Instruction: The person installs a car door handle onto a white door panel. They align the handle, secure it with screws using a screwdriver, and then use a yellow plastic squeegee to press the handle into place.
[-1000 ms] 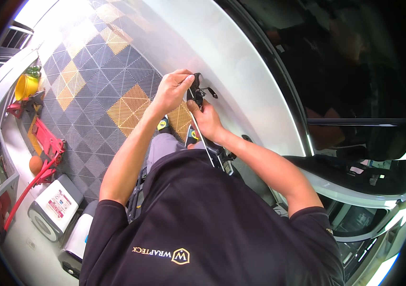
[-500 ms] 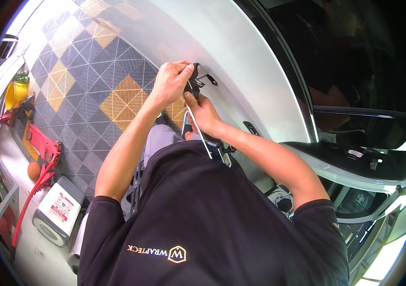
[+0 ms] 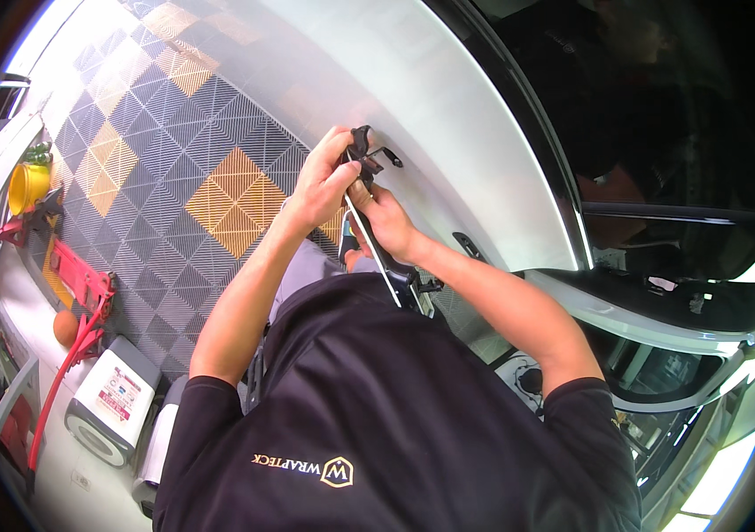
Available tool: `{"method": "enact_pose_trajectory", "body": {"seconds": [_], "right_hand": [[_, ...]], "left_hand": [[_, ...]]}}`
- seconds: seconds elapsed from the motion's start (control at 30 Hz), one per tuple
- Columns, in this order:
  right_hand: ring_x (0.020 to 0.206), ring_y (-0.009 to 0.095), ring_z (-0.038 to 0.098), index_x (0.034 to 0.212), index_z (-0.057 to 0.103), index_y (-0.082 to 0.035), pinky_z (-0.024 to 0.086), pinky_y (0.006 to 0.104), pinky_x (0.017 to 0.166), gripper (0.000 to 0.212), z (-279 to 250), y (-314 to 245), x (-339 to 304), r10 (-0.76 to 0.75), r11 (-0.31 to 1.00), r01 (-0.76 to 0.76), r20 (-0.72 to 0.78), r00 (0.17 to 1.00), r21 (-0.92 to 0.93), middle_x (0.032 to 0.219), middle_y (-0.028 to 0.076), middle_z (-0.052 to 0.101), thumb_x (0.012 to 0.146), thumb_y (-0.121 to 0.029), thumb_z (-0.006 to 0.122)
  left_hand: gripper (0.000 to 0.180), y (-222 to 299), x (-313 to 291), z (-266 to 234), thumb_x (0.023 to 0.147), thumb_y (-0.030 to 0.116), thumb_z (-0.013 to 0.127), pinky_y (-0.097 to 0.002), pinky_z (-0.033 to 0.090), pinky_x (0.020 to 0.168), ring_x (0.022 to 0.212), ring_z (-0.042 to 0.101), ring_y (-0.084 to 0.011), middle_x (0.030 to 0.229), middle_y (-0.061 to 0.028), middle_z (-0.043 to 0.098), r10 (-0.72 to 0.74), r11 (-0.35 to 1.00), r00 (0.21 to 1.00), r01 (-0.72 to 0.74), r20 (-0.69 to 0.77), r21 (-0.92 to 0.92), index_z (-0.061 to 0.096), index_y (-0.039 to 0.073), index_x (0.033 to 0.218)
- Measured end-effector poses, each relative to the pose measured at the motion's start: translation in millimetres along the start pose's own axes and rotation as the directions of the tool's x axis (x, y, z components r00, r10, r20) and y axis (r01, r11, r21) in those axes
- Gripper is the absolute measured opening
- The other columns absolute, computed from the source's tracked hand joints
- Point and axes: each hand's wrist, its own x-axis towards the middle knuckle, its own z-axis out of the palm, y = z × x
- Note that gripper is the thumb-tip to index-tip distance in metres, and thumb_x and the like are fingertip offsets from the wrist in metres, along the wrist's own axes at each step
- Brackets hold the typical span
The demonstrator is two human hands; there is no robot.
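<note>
Both my hands are up against the white car door panel (image 3: 448, 106). My left hand (image 3: 323, 182) is closed around a black door-handle mechanism (image 3: 367, 149), pinching its top with the fingers. My right hand (image 3: 388, 220) sits just below and to the right of it, gripping the same part from underneath. A long thin handle strip (image 3: 386, 266) runs down from between my hands toward my chest. A small black bracket arm (image 3: 388, 158) sticks out to the right of the mechanism.
Grey and orange floor tiles (image 3: 218, 195) lie to the left. At the left edge are a yellow funnel (image 3: 27, 184), a red tool (image 3: 81, 284), an orange ball (image 3: 65, 326) and a white box-shaped device (image 3: 116, 403). The car's open window and dark interior (image 3: 661, 222) are to the right.
Both hands stay on the black handle mechanism. The left hand's fingers have shifted slightly on its top, and the view has tilted a little.
</note>
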Motion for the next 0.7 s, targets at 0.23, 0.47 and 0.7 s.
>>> {"method": "enact_pose_trajectory", "body": {"seconds": [0.23,0.47,0.7], "right_hand": [[0.039,0.013,0.052,0.110,0.053,-0.001,0.040,0.0285,0.036,0.060,-3,2,1,0.003,1.000,-0.004,0.031,1.000,0.024,0.059,0.002,0.056,0.111,-0.061,0.049],[0.040,0.013,0.053,0.109,0.054,-0.002,0.041,0.0270,0.038,0.058,-6,7,2,-0.048,0.999,0.049,0.037,0.998,-0.019,0.061,0.002,0.057,0.111,-0.060,0.049],[0.048,0.011,0.055,0.119,0.054,-0.009,0.046,0.0265,0.042,0.059,-9,7,-3,0.046,0.963,-0.090,0.174,0.984,0.256,0.069,0.001,0.055,0.109,-0.066,0.044]], "left_hand": [[0.042,9,0,-2,0.084,0.006,0.052,-0.0341,0.052,0.097,0.107,0.064,-0.0233,0.118,-0.0136,0.059,0.030,0.999,0.999,-0.030,0.012,0.038,0.064,-0.009,0.121],[0.044,10,2,-2,0.083,0.003,0.050,-0.0338,0.052,0.102,0.112,0.065,-0.0226,0.124,-0.0137,0.059,-0.023,1.000,0.999,0.023,0.034,-0.006,0.064,-0.010,0.123],[0.042,29,-1,-9,0.098,0.005,0.060,-0.0282,0.059,0.092,0.116,0.063,-0.0149,0.135,-0.0106,0.054,-0.169,0.973,0.981,0.181,0.091,-0.143,0.060,-0.008,0.138]]}}
